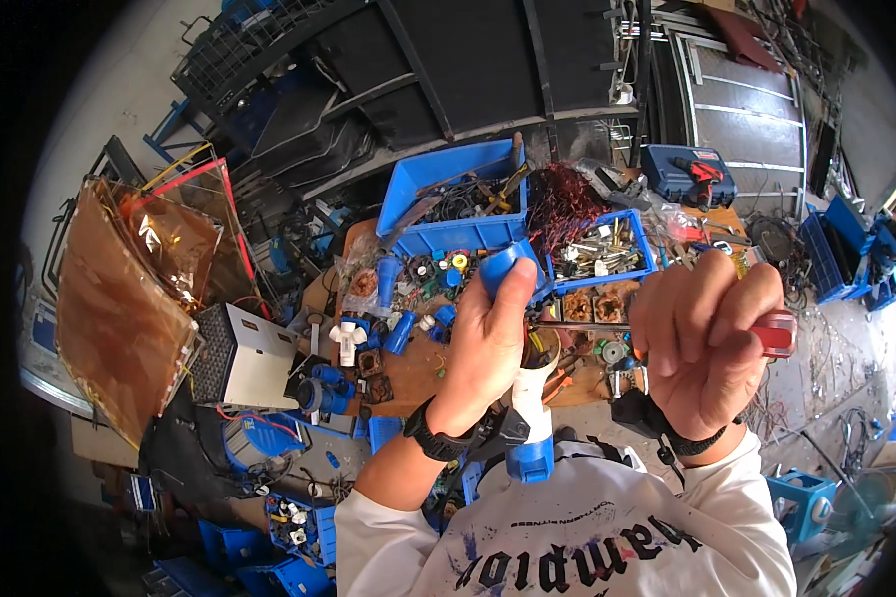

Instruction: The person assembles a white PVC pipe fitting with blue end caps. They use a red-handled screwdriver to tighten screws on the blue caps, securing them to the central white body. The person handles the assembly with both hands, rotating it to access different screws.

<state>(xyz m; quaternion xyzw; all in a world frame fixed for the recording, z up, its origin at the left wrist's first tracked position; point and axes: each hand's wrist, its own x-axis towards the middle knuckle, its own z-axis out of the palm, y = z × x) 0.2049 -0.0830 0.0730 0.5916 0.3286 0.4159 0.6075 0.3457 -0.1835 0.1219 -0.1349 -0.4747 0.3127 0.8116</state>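
My left hand (480,353) is closed around a blue-and-white plastic tool housing (530,460), with the thumb pressed on its blue upper end. Its white middle and blue lower end hang below the hand, in front of my shirt. In my right hand (709,333) is a screwdriver with a clear red handle (779,334). Its thin metal shaft points left, and the tip reaches the housing beside my left hand; the exact contact point is hidden. Under both hands lies a wooden worktable (418,383) strewn with small parts.
A blue bin (458,234) of tools and a smaller blue tray (622,269) of metal pieces stand at the back. Beside them lie a tangle of dark red wire (564,209) and a red drill (705,177) on a case. White fittings (348,336) sit left.
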